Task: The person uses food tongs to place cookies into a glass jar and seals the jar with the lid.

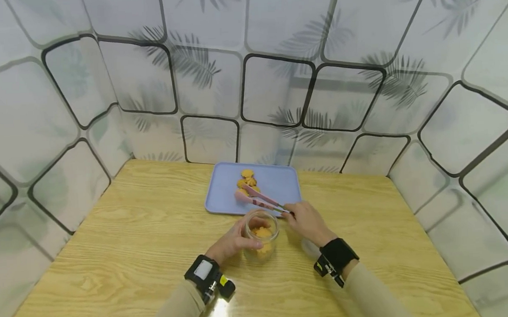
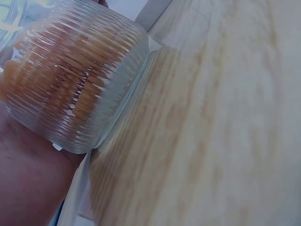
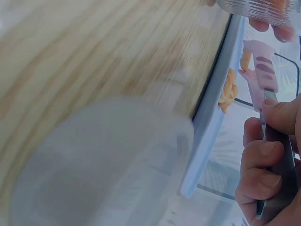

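My left hand (image 1: pixel 234 242) grips a ribbed glass jar (image 1: pixel 258 255) around its side, with its open mouth facing up. Yellow-brown cookies (image 2: pixel 70 75) fill part of the jar in the left wrist view. My right hand (image 1: pixel 308 221) holds pink-tipped tongs (image 1: pixel 266 201) by their dark metal handle. The tongs' pink ends reach over several cookies (image 1: pixel 247 174) on a blue tray (image 1: pixel 276 179); whether a cookie sits between the tips I cannot tell. In the right wrist view, the fingers wrap round the tongs' handle (image 3: pixel 281 174).
A pale translucent lid (image 3: pixel 99 165) lies on the wooden table (image 1: pixel 125 235), partly under my right wrist in the head view. Behind the tray, a patterned curtain (image 1: pixel 208 94) rises along the table's back edge and both sides.
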The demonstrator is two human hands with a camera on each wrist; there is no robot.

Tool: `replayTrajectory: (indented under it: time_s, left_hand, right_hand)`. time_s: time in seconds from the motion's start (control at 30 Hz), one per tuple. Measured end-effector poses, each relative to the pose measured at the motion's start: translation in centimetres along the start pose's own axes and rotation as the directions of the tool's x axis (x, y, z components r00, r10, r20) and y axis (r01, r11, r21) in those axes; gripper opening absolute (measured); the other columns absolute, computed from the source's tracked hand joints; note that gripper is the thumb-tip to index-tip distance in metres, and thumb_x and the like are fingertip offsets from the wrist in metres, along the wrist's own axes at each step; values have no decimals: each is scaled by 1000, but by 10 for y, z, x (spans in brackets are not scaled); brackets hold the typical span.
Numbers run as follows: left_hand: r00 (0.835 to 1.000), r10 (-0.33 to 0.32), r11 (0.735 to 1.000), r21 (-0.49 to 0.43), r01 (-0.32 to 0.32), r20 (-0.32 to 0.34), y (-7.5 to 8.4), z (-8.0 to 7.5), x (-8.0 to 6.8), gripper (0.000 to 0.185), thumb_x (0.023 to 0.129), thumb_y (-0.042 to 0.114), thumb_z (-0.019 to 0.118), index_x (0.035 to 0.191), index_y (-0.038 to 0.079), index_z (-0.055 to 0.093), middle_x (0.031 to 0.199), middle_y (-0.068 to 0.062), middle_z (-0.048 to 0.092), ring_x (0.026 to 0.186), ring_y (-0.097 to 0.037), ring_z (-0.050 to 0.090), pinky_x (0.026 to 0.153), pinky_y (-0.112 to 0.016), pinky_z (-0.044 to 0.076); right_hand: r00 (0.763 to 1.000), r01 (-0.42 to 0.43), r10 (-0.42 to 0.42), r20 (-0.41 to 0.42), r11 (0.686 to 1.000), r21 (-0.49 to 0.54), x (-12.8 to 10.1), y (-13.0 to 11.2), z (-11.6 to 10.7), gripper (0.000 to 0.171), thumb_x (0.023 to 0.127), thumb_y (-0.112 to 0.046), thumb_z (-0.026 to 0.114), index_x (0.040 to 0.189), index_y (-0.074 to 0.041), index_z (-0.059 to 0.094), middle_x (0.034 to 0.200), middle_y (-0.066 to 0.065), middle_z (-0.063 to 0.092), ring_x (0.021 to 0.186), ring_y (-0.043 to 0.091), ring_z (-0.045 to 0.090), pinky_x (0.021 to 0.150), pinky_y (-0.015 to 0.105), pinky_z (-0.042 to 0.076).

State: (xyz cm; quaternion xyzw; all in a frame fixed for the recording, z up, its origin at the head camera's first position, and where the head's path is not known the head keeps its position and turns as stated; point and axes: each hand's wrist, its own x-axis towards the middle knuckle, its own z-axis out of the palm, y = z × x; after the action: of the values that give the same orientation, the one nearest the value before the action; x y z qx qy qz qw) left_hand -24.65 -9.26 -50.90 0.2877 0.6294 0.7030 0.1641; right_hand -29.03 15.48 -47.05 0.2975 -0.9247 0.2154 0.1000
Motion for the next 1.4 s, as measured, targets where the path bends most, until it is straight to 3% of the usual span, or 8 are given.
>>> replayTrajectory:
  time_s: [0.33, 0.5, 0.67, 0.87, 1.07, 1.27, 1.33, 1.4]
  left_hand:
    - [1000, -6, 1000, -9, 6, -1, 0, 2, -2, 84, 86, 17, 74, 157, 8, 31, 140, -30, 50, 127, -22, 50, 93, -29, 53]
    - [1000, 13, 1000, 8, -13, -2, -4, 4, 1, 82, 85, 17, 74, 156, 9, 34, 141, -30, 51, 131, -29, 49, 94, -28, 52]
    - [1000, 23, 1000, 18, -22, -10, -2, 2, 3, 80, 84, 15, 74, 154, 10, 36, 142, -30, 51, 134, -34, 47, 97, -31, 51]
    - [1000, -15, 1000, 10, 16, -22, 3, 0, 1, 83, 85, 14, 74, 157, 15, 34, 143, -26, 51, 127, -26, 52, 98, -31, 50]
    - [999, -39, 999, 15, 39, 1, 2, 0, -1, 89, 87, 17, 75, 161, 12, 26, 145, -27, 49, 131, -25, 49, 103, -32, 46]
    - [988, -153, 988, -6, 153, -30, 4, 0, -4, 106, 88, 22, 77, 164, 8, 6, 163, -24, 27, 119, -16, 60, 116, -38, 34]
    - [983, -179, 984, 6, 179, -40, 4, -1, -5, 111, 88, 25, 78, 164, 6, 0, 165, -24, 24, 112, -20, 65, 117, -44, 32]
    - [983, -179, 984, 19, 180, -38, 5, 0, -4, 112, 88, 27, 77, 164, 5, -2, 164, -25, 25, 117, -27, 63, 121, -51, 26]
  right_hand:
    - [998, -15, 17, -62, 1000, 23, -28, -2, -19, 8, 97, -10, 68, 95, -5, 74, 65, -5, 56, 53, 3, 34, 54, 22, 30]
    - [994, -19, 28, -104, 996, 90, -44, -7, -37, 22, 96, -9, 69, 116, 0, 75, 81, 4, 73, 55, -1, 40, 55, 22, 36]
    - [984, 43, -18, -176, 989, 144, -60, -14, -54, 24, 94, -4, 71, 116, 3, 75, 91, 10, 77, 57, -5, 47, 54, 21, 38]
    - [963, 132, -96, -252, 983, 129, -80, -23, -70, 19, 88, 2, 74, 107, -2, 77, 75, -2, 70, 52, -7, 36, 48, 14, 31]
    - [961, 129, -92, -262, 983, 127, -108, -32, -76, 22, 86, 5, 75, 106, -4, 77, 69, -14, 56, 52, -9, 31, 48, 10, 29]
    - [950, 148, -113, -291, 984, 101, -122, -34, -75, 27, 80, 6, 79, 105, -4, 77, 67, -16, 50, 54, -10, 29, 48, 8, 27]
    - [948, 157, -121, -295, 983, 99, -123, -34, -73, 28, 79, 7, 79, 105, -5, 77, 66, -17, 48, 55, -11, 28, 48, 7, 27]
    - [945, 160, -125, -301, 982, 96, -125, -35, -72, 29, 78, 7, 80, 104, -6, 77, 66, -17, 47, 55, -11, 28, 49, 7, 26]
